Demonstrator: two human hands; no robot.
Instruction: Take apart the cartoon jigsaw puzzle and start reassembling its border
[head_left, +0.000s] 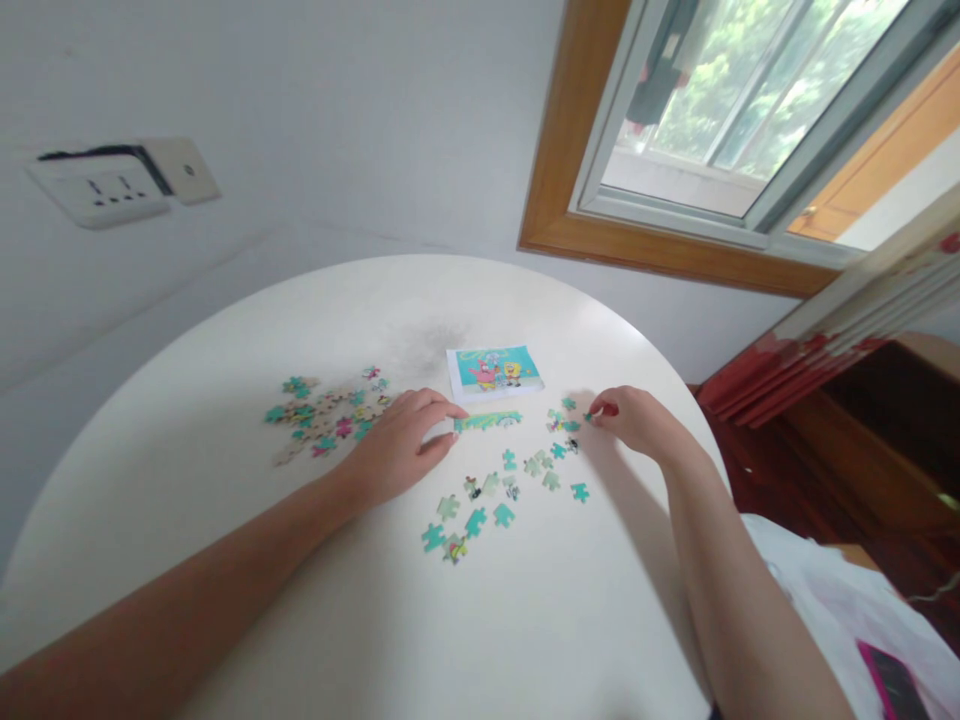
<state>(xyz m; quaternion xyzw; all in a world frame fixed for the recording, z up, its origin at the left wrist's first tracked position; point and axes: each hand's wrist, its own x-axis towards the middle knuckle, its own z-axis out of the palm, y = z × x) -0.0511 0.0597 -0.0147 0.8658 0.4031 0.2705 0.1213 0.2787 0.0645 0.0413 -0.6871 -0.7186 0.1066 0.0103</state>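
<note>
My left hand (405,440) rests on the table with thumb and index fingertip at the left end of a joined strip of jigsaw puzzle pieces (491,421), gripping that end. The strip is teal with some yellow-green. To its right, my right hand (626,418) pinches a small teal puzzle piece (589,417) between thumb and fingertips. Beside it lies a small group of loose pieces (559,424). Just behind the strip is a printed reference picture (496,371) with a pink and a yellow cartoon figure on teal.
A heap of mixed puzzle pieces (319,415) lies left of my left hand. Several scattered pieces (475,522) lie nearer me on the round white table (322,640). A wall socket (109,190), a window and a red-white curtain (810,350) surround it. A phone (892,680) lies at lower right.
</note>
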